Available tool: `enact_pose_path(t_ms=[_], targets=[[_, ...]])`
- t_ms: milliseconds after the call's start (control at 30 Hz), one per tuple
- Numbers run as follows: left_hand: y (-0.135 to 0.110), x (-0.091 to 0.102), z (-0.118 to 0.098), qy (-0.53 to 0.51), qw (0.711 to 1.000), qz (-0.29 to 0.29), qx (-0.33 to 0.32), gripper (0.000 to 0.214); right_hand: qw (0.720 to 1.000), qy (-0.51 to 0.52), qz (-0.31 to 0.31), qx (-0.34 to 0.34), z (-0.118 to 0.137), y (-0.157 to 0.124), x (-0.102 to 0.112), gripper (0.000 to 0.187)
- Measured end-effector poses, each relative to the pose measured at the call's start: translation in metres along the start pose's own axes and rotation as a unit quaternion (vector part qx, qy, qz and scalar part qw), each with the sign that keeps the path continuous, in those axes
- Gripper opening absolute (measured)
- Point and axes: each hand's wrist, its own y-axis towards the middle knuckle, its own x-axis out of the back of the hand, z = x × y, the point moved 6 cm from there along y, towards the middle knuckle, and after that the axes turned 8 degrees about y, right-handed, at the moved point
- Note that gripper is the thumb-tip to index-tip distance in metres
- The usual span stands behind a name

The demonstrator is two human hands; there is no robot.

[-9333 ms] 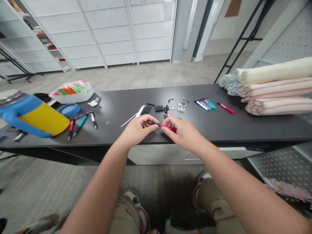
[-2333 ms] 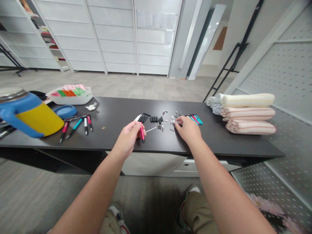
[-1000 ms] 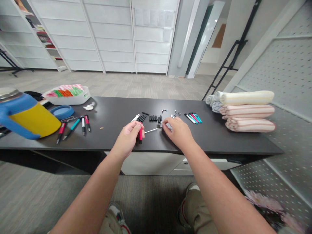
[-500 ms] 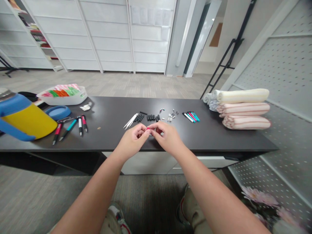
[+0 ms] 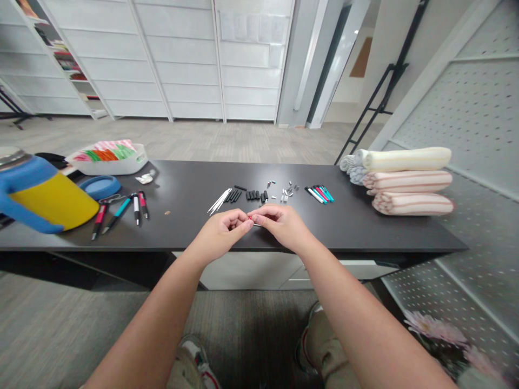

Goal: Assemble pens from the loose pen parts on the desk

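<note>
Fingertips of my left hand (image 5: 219,232) and my right hand (image 5: 284,227) meet above the desk's front part, both closed on a small red pen part (image 5: 250,218). Most of that part is hidden by the fingers. A thin light-coloured piece shows under my right fingers. Just beyond the hands lie white pen refills (image 5: 219,201), thin black tubes (image 5: 233,196) and short black grips (image 5: 254,195). Small silver and clear pieces (image 5: 288,190) are scattered to their right. Farther right is a row of white, red and teal pen barrels (image 5: 319,194).
Several pens (image 5: 138,209) lie at the left, beside a blue-and-yellow jug (image 5: 52,197) and a blue lid (image 5: 100,187). Behind them stands a white basket (image 5: 132,165) of colourful packets. Rolled towels (image 5: 409,181) are stacked at the right end of the dark desk (image 5: 365,232).
The fingers have shifted slightly around the red pen part, and less of it shows now. The whole view has moved a little; the laid-out parts stay in place.
</note>
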Motion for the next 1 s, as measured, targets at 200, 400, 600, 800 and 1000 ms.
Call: enact_pose_path(t_ms=[200,400,600,800,1000], targets=[[0.0,-0.001,-0.003,0.003,0.999,0.042,-0.014,0.035,0.999,-0.023,0.005,0.041,0.0,0.0,-0.003,0.021],[-0.001,0.002,-0.005,-0.025,0.998,0.046,-0.026,0.041,0.993,-0.081,0.035,0.084,0.009,-0.003,-0.012,0.042],[0.005,0.004,0.004,-0.193,0.98,-0.046,-0.029,0.036,0.993,-0.105,-0.048,0.017,0.006,-0.004,-0.004,0.044],[-0.001,0.026,0.015,-0.155,0.971,-0.18,0.005,0.034,0.955,-0.236,-0.178,0.002,0.006,-0.007,0.012,0.023],[-0.01,0.047,0.009,0.187,0.961,-0.201,0.009,0.033,0.924,-0.375,-0.072,0.005,0.009,-0.008,-0.013,0.02]])
